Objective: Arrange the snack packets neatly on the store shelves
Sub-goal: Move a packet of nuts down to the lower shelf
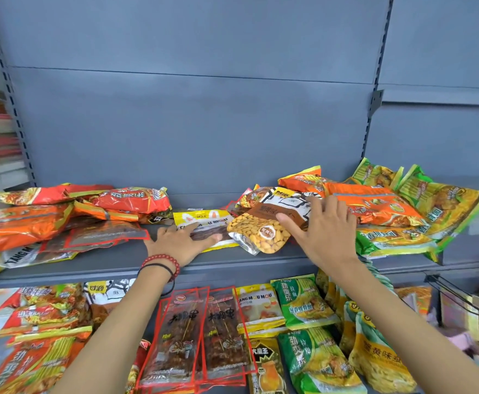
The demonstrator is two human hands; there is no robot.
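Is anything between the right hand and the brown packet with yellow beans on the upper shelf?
Nothing visible. The right hand rests on the brown and white foil packet with yellow beans, thumb on its brown label. The left hand lies flat on the yellow plastic packet beside it.

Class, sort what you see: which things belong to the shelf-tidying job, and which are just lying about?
Job: left hand, right hand, yellow packet, nut packet, orange packets, green packets, shelf.
Lying about: bead bracelet, wire rack, blurred stacks far left.
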